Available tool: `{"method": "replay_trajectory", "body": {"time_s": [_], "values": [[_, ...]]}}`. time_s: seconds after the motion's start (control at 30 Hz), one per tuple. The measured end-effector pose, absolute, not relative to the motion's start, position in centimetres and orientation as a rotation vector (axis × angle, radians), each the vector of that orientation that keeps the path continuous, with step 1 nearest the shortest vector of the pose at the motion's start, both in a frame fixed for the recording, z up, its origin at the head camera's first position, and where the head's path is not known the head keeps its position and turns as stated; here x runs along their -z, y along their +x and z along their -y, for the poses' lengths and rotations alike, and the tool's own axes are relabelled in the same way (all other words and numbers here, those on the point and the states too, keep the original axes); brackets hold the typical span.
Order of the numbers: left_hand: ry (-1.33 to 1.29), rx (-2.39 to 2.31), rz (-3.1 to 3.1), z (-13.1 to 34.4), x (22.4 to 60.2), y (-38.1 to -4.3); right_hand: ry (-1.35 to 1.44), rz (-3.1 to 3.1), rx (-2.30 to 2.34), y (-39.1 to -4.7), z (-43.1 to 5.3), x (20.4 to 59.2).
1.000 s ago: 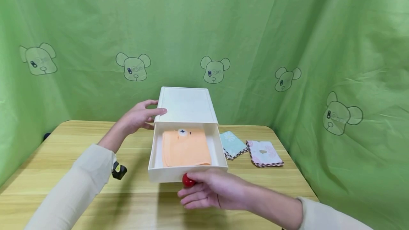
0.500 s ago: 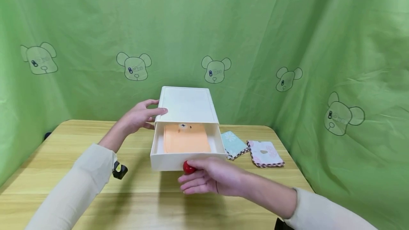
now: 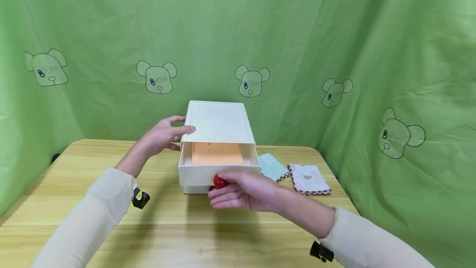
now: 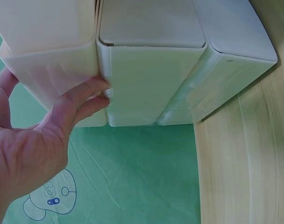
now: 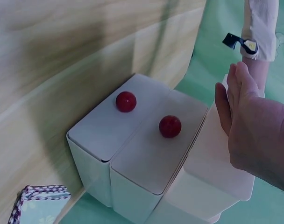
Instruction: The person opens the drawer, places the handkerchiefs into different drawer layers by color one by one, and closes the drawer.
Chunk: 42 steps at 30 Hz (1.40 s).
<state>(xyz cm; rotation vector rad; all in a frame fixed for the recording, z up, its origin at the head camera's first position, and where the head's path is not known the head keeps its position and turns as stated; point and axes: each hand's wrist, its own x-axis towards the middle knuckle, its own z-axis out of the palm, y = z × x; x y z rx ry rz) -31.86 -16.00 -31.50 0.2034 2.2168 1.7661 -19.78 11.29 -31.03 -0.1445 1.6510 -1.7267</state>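
Note:
A white drawer cabinet (image 3: 219, 121) stands on the table with its top drawer (image 3: 198, 175) partly pulled out. Inside that drawer lies a folded orange cloth (image 3: 217, 154), its back part hidden under the cabinet top. My right hand (image 3: 249, 191) pinches the drawer's round red knob (image 3: 220, 181), thumb over it and the other fingers extended below. On the far side, my left hand (image 3: 161, 135) steadies the cabinet, thumb on the top edge and fingers against the side wall. The left wrist view shows those fingertips (image 4: 102, 84) touching the side of the upper level.
Two lower drawers, each with a red knob (image 5: 126, 101), are closed beneath the top one. Right of the cabinet lie a folded light-blue cloth (image 3: 272, 166) and a white-and-pink cloth (image 3: 308, 179) with checked edging. A green curtain (image 3: 208, 32) surrounds the wooden table (image 3: 111, 222).
The top drawer has slid inward along with my right hand, covering more of the orange cloth and exposing the lower front. My left hand stays on the cabinet.

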Motion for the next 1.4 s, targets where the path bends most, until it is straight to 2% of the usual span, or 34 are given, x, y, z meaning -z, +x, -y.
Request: {"method": "replay_trajectory", "body": {"time_s": [0.63, 1.4], "values": [[0.207, -1.752, -2.219, 15.9, 31.6, -31.8, -0.111, -1.693, 1.788, -24.3, -10.7, 31.6], [0.219, -1.734, -2.192, 16.2, 31.3, -31.9, -0.113, -1.701, 1.797, -26.4, -10.3, 31.8]]}}
